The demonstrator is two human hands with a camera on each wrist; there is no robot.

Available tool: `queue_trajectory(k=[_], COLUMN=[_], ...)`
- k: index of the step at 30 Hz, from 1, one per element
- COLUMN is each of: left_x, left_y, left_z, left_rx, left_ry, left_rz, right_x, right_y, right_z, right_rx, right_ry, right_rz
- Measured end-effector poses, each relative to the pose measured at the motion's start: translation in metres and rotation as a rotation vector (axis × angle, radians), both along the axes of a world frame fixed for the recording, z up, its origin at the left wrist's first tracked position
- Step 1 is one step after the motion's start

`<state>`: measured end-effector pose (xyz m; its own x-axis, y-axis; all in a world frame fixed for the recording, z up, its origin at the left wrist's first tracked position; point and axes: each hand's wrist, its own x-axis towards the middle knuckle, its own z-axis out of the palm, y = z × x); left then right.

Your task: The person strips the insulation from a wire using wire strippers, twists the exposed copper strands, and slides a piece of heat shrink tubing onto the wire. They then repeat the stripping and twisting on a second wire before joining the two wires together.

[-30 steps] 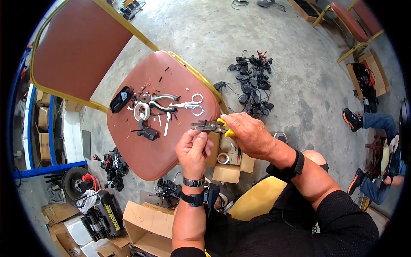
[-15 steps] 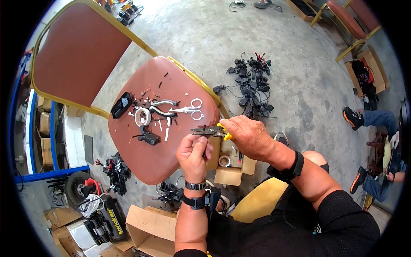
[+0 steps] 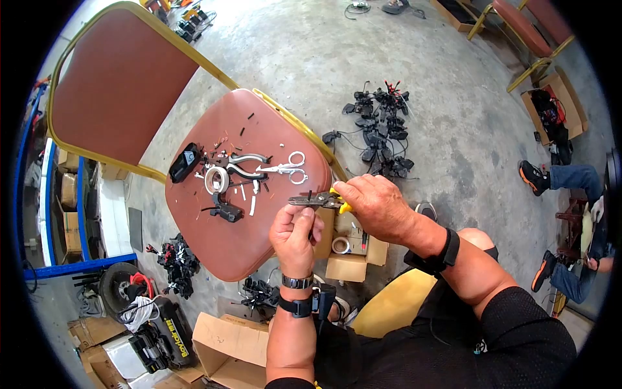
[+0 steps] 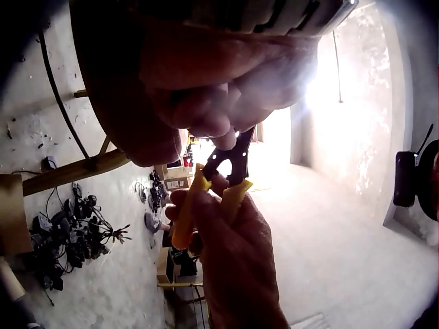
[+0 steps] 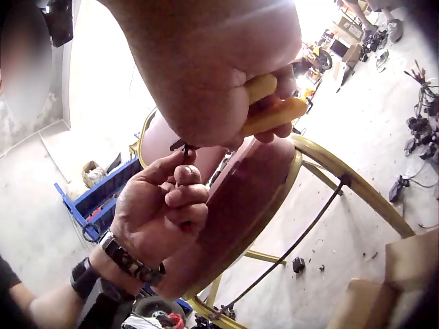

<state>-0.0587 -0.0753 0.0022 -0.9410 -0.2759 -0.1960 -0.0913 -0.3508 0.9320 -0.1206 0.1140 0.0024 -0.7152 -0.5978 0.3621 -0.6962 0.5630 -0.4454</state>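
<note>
My right hand [image 3: 379, 206] grips yellow-handled pliers [image 3: 312, 200] above the front edge of a brown chair seat [image 3: 210, 249]. The jaws point left, over the left hand's fingertips. My left hand [image 3: 295, 235] pinches a thin black piece [image 5: 186, 152] between thumb and forefinger, its upper end standing up at the plier jaws in the head view. In the right wrist view the palm covers most of the pliers, leaving the yellow handles [image 5: 274, 118] showing. The remaining left fingers are curled.
On the seat lie white scissors [image 3: 275, 169], black-and-grey pliers [image 3: 246, 172], a tape roll [image 3: 208, 180], a black clip-like part [image 3: 227, 211] and scraps. Black cabled parts [image 3: 379, 126] lie on the floor beyond. A cardboard box [image 3: 345, 267] stands below the hands. Another person's legs [image 3: 573, 188] are at right.
The head view has shifted slightly, so the chair sits a little lower. Both hands keep the same hold, with the pliers turned slightly at the black piece.
</note>
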Motion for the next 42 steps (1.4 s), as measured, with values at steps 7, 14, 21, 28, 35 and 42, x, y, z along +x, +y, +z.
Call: queue_trajectory(k=[7,14,21,28,35,42], left_x=[-0.001,-0.001,-0.004,-0.002,0.004,0.012], left_y=[-0.002,-0.011,-0.021,-0.018,-0.019,-0.011], left_z=[0.006,0.001,0.005,0.011,0.012,0.019], left_rx=[-0.043,0.045,0.197,0.103,0.060,-0.070], left_ry=[-0.031,-0.032,-0.102,-0.150,-0.105,-0.112], left_rz=[-0.053,-0.125,-0.215,-0.231,-0.256,-0.245], right_x=[-0.001,-0.001,0.001,0.003,0.005,0.012], right_y=[0.000,-0.003,-0.005,-0.006,-0.011,-0.009], right_z=[0.002,0.003,-0.008,0.002,-0.003,0.003], right_rx=[0.001,-0.030,-0.151,-0.162,-0.124,-0.009], right_ry=[0.012,-0.075,-0.295,-0.643,-0.468,-0.196], right_rz=[-0.004,0.028,0.119,0.164,0.103,0.047])
